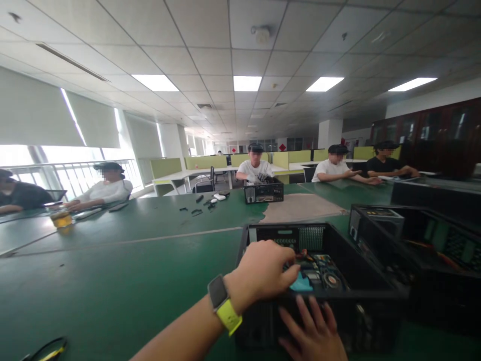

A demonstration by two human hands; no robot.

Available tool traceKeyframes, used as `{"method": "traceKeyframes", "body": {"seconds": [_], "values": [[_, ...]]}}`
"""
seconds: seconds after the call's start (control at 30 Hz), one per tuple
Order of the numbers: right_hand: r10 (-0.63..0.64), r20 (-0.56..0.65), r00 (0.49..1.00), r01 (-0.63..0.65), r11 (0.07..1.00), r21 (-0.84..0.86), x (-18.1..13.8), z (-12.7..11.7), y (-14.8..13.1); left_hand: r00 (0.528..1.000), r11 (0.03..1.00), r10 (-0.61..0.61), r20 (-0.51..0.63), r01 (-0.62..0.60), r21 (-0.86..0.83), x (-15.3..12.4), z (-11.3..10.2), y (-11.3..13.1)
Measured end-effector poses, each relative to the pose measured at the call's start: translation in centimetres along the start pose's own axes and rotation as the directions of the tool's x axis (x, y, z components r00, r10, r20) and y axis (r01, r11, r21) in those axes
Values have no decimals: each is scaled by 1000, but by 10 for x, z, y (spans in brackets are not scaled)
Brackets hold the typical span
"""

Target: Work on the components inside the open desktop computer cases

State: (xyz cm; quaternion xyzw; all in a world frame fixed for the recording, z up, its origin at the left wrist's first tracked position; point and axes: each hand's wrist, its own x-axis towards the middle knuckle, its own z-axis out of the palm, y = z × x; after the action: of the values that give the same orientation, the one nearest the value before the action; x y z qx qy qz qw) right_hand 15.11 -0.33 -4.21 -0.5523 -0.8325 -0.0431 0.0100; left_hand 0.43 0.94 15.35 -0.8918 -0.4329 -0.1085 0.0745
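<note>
An open black computer case lies on the green table in front of me, its circuit board, a round fan and some wires showing inside. My left hand, with a watch on a yellow strap at its wrist, reaches over the case's left side. Its fingers are curled, and their tips are partly hidden. Just under the thumb is a light-blue piece; whether the hand grips it is unclear. My right hand rests with spread fingers against the near side of the case, slightly blurred.
Another open black case stands close on the right. Across the table, a person in gloves handles a smaller-looking case. Small dark parts and a white item lie left of it. A glass of amber liquid stands far left.
</note>
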Motion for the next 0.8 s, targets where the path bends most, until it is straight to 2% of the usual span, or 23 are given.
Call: {"method": "traceKeyframes", "body": {"seconds": [0.03,0.1,0.13,0.17,0.23,0.27,0.33,0.4,0.47,0.53,0.6,0.67,0.73,0.8], "values": [[44,16,999,-43,999,-19,28,-13,-2,997,997,-63,-37,61,-51,-18,-1,-3],[22,-132,991,-18,999,27,83,-47,-10,980,973,-193,-45,186,-136,-48,5,-5],[75,-115,990,-63,992,106,107,-66,-17,967,956,-253,-31,245,-159,-60,12,-5],[131,-42,990,-121,974,192,126,-82,-26,953,940,-301,-11,295,-170,-70,20,-5],[159,46,986,-165,949,269,146,-106,-48,931,916,-363,28,362,-175,-87,37,-6],[148,63,987,-160,945,285,144,-112,-58,924,907,-379,46,381,-178,-94,45,-6],[76,27,997,-81,949,306,120,-116,-67,911,892,-404,81,412,-186,-108,61,-9],[7,-29,1000,3,945,327,74,-112,-52,893,873,-436,116,450,-189,-120,75,-14],[28,-108,994,8,947,322,21,-107,-5,874,855,-462,153,485,-186,-130,88,-17],[174,-252,952,-100,954,282,-27,-103,66,860,844,-472,195,504,-183,-134,99,-19],[318,-415,852,-226,940,255,-66,-99,150,856,844,-462,232,505,-183,-131,107,-17],[389,-519,761,-328,921,209,-94,-94,228,863,853,-439,250,488,-185,-124,113,-13],[398,-507,765,-394,911,121,-111,-87,285,871,863,-420,255,471,-185,-116,117,-8],[417,-490,766,-463,886,29,-117,-79,315,872,868,-406,273,461,-184,-111,119,-2]]}}
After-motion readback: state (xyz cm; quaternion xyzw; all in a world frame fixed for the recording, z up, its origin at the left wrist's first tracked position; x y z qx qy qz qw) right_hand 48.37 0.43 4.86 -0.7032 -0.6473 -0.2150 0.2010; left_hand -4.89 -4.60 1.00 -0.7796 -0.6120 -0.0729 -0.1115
